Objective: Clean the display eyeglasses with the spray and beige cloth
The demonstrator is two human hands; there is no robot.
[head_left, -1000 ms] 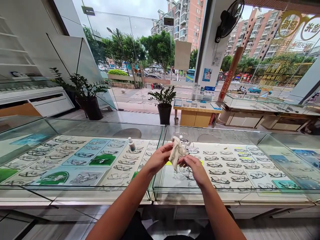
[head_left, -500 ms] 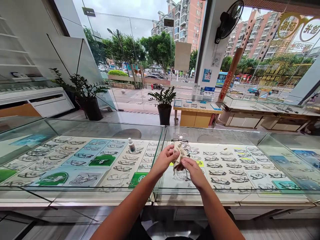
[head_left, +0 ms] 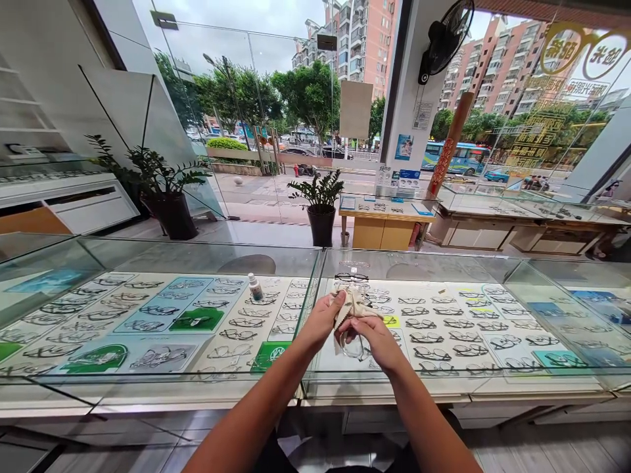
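My left hand is closed on a beige cloth with its thumb on top, above the right part of the glass counter. My right hand is closed at the cloth's lower right side, its fingers touching both the cloth and a pair of glasses. A round lens hangs below the cloth between my hands; much of the frame is hidden by cloth and fingers. To the left, a small white bottle stands upright on the glass top.
The glass display counter spans the view, with rows of glasses inside. Beyond it are two potted plants, a wooden display table, more glass cases and a wall fan.
The cloth is spread wider to the right across the glasses, and my right hand has shifted slightly left and down. The whole view has shifted a little.
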